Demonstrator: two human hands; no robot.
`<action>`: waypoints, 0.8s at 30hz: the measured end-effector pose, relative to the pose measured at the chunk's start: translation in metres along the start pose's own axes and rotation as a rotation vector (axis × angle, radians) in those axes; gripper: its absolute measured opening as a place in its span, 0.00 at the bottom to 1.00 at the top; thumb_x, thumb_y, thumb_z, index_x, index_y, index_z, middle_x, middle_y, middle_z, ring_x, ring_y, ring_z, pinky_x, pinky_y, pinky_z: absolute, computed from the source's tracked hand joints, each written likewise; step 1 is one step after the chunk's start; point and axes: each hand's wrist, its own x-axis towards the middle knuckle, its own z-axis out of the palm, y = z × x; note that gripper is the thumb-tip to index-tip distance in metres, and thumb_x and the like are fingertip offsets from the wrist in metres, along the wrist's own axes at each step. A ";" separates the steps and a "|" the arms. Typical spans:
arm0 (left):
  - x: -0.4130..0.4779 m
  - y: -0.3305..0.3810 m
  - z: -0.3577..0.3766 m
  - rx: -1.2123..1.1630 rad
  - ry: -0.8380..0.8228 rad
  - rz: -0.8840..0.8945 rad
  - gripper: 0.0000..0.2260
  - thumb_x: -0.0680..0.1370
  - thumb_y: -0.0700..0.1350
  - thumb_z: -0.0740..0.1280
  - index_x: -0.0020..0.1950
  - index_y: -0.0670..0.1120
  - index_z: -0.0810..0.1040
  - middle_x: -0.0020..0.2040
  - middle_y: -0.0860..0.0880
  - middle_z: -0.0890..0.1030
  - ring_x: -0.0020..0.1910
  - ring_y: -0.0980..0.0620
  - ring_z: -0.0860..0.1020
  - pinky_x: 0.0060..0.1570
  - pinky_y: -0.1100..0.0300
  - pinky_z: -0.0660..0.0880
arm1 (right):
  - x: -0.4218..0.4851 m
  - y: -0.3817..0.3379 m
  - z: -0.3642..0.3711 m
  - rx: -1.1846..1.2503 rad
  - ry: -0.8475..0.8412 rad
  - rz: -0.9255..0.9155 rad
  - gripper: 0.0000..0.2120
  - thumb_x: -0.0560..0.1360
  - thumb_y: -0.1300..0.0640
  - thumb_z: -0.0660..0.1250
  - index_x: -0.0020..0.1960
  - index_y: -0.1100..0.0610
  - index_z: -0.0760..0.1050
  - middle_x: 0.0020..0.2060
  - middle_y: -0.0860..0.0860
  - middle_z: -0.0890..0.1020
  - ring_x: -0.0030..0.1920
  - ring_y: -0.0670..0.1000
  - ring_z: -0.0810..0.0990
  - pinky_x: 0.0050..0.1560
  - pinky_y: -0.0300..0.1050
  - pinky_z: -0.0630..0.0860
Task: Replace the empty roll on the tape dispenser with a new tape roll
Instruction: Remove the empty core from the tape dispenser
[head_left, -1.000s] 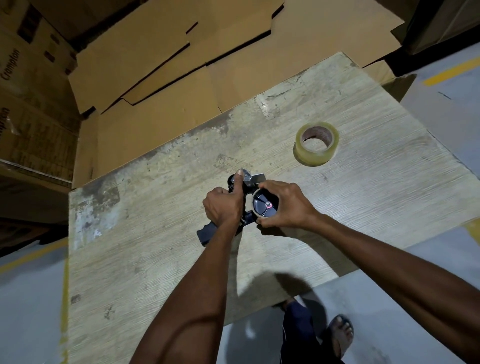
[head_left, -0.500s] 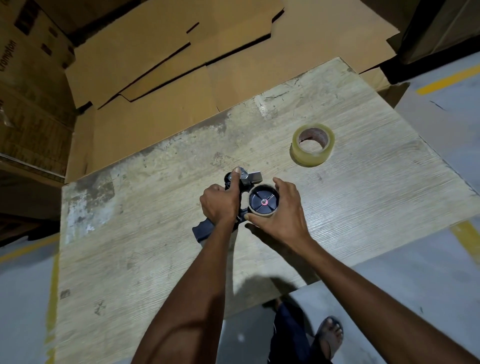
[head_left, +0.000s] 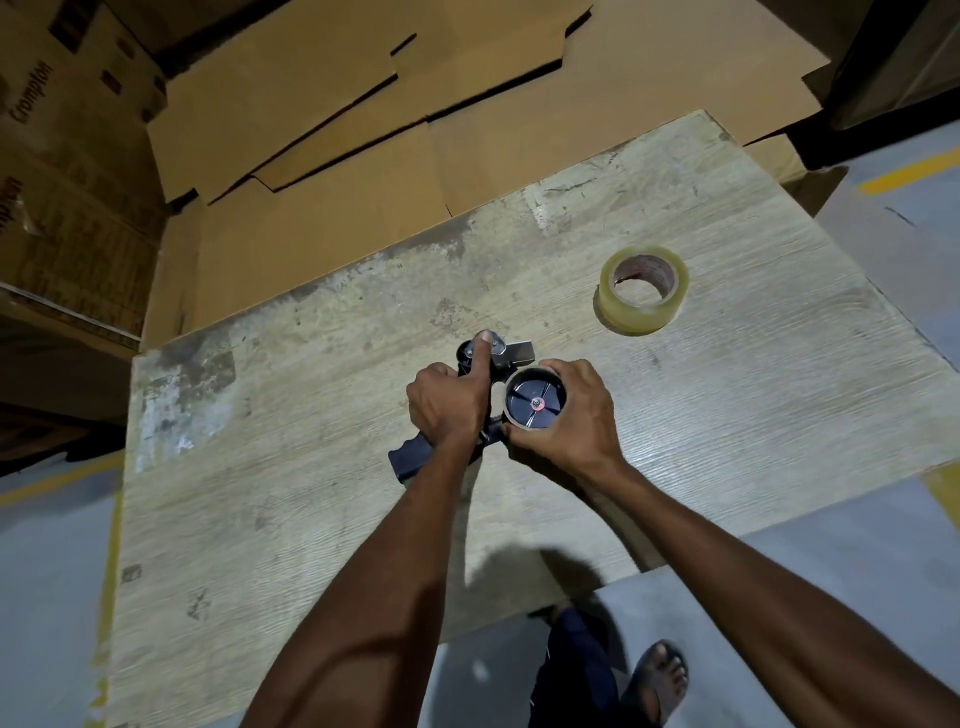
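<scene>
Flattened cardboard (head_left: 467, 171) covers the floor behind a worn wooden table (head_left: 311, 519); printed cartons stack at the left. Grey floor with yellow lines shows at both sides, and a sandalled foot (head_left: 657, 675) stands below the near table edge.

Dispenser (head_left: 498, 384) lies on its side mid-table, black handle (head_left: 410, 460) pointing toward the near left, metal blade end away. Left hand (head_left: 447, 405) closed over the frame, pressing it down, thumb stretched along the frame toward the metal end. Right hand (head_left: 566, 421) wrapped round the empty roll (head_left: 535, 371), thumb on the near side, other fingers curled over the far right side. Roll sits on the black hub (head_left: 535, 402), whose spokes and red centre show through its opening; whether it has lifted off the hub at all, cannot tell.

New roll (head_left: 644, 288), clear tape on a brown core, lies flat on the table, well apart to the far right, untouched.
</scene>
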 end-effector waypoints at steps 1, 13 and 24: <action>0.000 0.001 0.000 0.005 0.002 0.005 0.35 0.69 0.76 0.66 0.26 0.46 0.62 0.23 0.50 0.65 0.24 0.48 0.66 0.27 0.58 0.57 | 0.004 0.003 -0.004 -0.013 -0.048 -0.025 0.36 0.57 0.42 0.81 0.63 0.51 0.78 0.54 0.48 0.77 0.55 0.51 0.79 0.55 0.48 0.78; 0.002 0.001 0.001 -0.035 -0.005 -0.024 0.35 0.70 0.76 0.66 0.27 0.46 0.61 0.25 0.50 0.65 0.28 0.46 0.68 0.28 0.58 0.57 | 0.058 0.005 -0.039 -0.134 -0.490 -0.384 0.39 0.58 0.43 0.84 0.64 0.54 0.76 0.53 0.49 0.77 0.53 0.49 0.76 0.54 0.42 0.75; 0.002 0.010 0.010 -0.031 0.017 -0.075 0.35 0.70 0.76 0.65 0.30 0.44 0.68 0.29 0.44 0.75 0.31 0.49 0.72 0.30 0.55 0.65 | 0.009 -0.013 0.000 -0.028 0.090 0.085 0.35 0.57 0.43 0.80 0.61 0.51 0.77 0.54 0.49 0.75 0.56 0.52 0.76 0.54 0.45 0.75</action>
